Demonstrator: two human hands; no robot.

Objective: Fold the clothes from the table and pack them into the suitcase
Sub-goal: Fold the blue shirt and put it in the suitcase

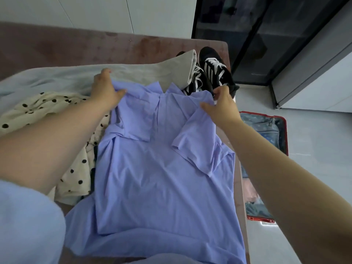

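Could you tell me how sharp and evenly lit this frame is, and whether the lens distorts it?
Head view: soft, even light, no hard shadows on the shirt; head view: wide-angle stretch toward the edges; head view: left hand and right hand slightly blurred, and a small glare spot on the floor by the suitcase.

Pale wall, grey floor, dark glass door

Count on record:
- one lilac shirt, centre
- one polka-dot garment, 9 o'clock
- one pale blue cloth, 10 o'clock
- one beige garment, 12 o'clock
- two black striped shoes, 1 o'clock
- one red suitcase, 3 o'clock
- two hands: left hand, right hand
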